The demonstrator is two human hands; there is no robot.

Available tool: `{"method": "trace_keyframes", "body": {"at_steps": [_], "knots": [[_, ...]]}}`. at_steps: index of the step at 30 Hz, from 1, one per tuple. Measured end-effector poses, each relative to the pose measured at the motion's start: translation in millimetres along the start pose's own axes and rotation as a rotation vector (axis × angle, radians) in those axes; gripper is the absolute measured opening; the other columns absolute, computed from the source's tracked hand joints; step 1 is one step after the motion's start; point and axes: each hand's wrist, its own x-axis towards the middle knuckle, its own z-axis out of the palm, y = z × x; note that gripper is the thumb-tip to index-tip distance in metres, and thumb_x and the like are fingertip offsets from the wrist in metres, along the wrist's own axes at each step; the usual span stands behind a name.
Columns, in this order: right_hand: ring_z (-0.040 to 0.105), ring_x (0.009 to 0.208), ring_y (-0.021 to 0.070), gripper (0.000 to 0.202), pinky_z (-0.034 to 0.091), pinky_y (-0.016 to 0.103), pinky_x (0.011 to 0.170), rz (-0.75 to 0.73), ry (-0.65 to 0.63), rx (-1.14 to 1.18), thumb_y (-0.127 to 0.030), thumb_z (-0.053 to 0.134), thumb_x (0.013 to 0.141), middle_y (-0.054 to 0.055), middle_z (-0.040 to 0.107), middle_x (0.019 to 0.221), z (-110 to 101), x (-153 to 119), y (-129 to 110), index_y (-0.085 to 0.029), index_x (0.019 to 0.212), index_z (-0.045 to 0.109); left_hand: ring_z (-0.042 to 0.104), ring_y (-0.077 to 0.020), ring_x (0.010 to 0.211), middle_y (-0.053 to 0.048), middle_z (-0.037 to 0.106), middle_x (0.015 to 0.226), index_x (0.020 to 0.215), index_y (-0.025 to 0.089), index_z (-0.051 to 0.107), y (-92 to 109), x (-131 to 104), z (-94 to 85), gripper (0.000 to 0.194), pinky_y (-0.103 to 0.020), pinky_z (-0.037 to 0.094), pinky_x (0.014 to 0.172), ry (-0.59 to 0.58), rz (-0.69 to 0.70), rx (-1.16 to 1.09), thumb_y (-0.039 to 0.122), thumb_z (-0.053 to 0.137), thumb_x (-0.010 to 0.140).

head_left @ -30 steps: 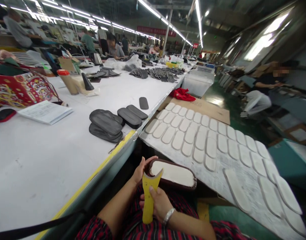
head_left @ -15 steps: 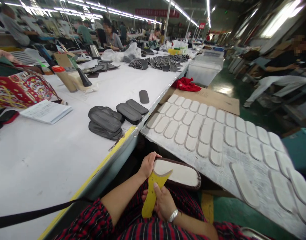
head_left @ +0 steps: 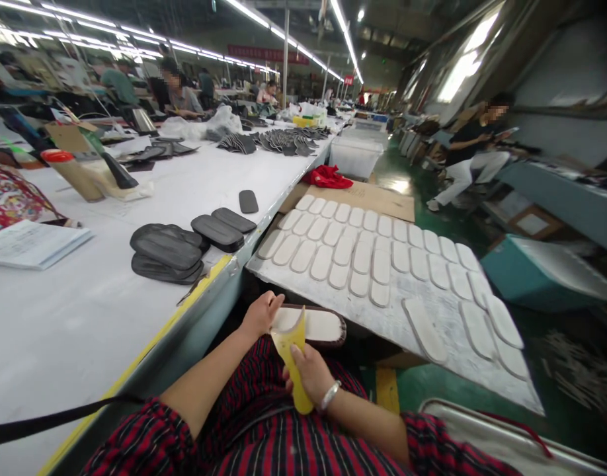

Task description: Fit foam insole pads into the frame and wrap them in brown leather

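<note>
In front of my lap, an oblong insole (head_left: 323, 326) with a white face and dark brown wrapped edge lies level. My left hand (head_left: 261, 314) is closed on its left end, fingers along the far rim. Gripped in my right hand (head_left: 311, 371) is a yellow plastic tool (head_left: 294, 340), shoehorn-like, with a curved, notched upper end. That end overlaps the insole's white face; whether it touches cannot be made out. The tool's lower end sticks out below my palm. My right wrist carries a silver bracelet.
Rows of white insole pads (head_left: 321, 262) cover a board (head_left: 407, 291) at right. Stacked dark grey oval pads (head_left: 167, 248) sit on the white table (head_left: 60, 324), near its yellow-taped edge. A red cloth (head_left: 328, 176) lies beyond. A seated person (head_left: 475, 145) is far right.
My view has swung right, so the scene sits further left. In my right hand the yellow tool has turned, its notched end now pointing more upward. My left hand still grips the insole.
</note>
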Motion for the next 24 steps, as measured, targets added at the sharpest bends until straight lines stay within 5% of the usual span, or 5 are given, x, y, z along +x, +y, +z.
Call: {"method": "trace_keyframes", "body": {"at_steps": [4, 7, 9, 14, 24], "knots": [[0.047, 0.034, 0.0083, 0.039, 0.035, 0.018, 0.033, 0.033, -0.049, -0.153, -0.058, 0.037, 0.079, -0.005, 0.053, 0.049, -81.3, -32.9, 3.8, -0.019, 0.077, 0.040, 0.052, -0.0212, 0.104, -0.009, 0.056, 0.115, 0.117, 0.015, 0.047, -20.1, -14.2, -10.4, 0.059, -0.032, 0.040, 0.089, -0.097, 0.050, -0.116, 0.054, 0.015, 0.086], [0.047, 0.033, 0.0079, 0.036, 0.034, 0.017, 0.033, 0.114, -0.106, -0.275, -0.054, 0.038, 0.081, -0.004, 0.054, 0.050, -127.2, -37.8, 11.9, -0.018, 0.076, 0.041, 0.037, -0.0253, 0.122, -0.012, 0.038, 0.135, 0.135, 0.015, 0.024, -29.4, -25.2, -13.7, 0.080, -0.036, 0.028, 0.102, -0.195, 0.109, -0.177, 0.060, 0.048, 0.073], [0.046, 0.032, 0.0080, 0.033, 0.034, 0.017, 0.032, 0.160, -0.174, -0.320, -0.050, 0.039, 0.083, -0.004, 0.053, 0.048, -138.8, -30.0, 15.1, -0.018, 0.076, 0.042, 0.030, -0.0269, 0.126, -0.012, 0.029, 0.140, 0.138, 0.018, 0.015, -29.5, -27.8, -14.6, 0.099, -0.038, 0.022, 0.105, -0.238, 0.104, -0.140, 0.054, 0.066, 0.061], [0.047, 0.032, 0.0088, 0.032, 0.035, 0.017, 0.032, 0.160, -0.247, -0.303, -0.049, 0.038, 0.084, -0.004, 0.054, 0.047, -124.2, -5.2, 8.2, -0.019, 0.074, 0.043, 0.036, -0.0272, 0.121, -0.010, 0.035, 0.135, 0.134, 0.021, 0.025, -16.2, -24.4, -16.7, 0.095, -0.040, 0.027, 0.103, -0.233, 0.010, -0.044, 0.044, 0.073, 0.055], [0.045, 0.029, 0.0103, 0.034, 0.031, 0.019, 0.028, 0.143, -0.177, -0.137, -0.050, 0.041, 0.082, -0.001, 0.054, 0.043, -73.5, 10.5, -6.4, -0.020, 0.070, 0.050, 0.046, -0.0236, 0.110, -0.009, 0.044, 0.126, 0.130, 0.020, 0.027, -6.2, -23.1, -14.5, 0.087, -0.036, 0.037, 0.095, -0.231, -0.052, -0.140, 0.039, 0.072, 0.058]]}}
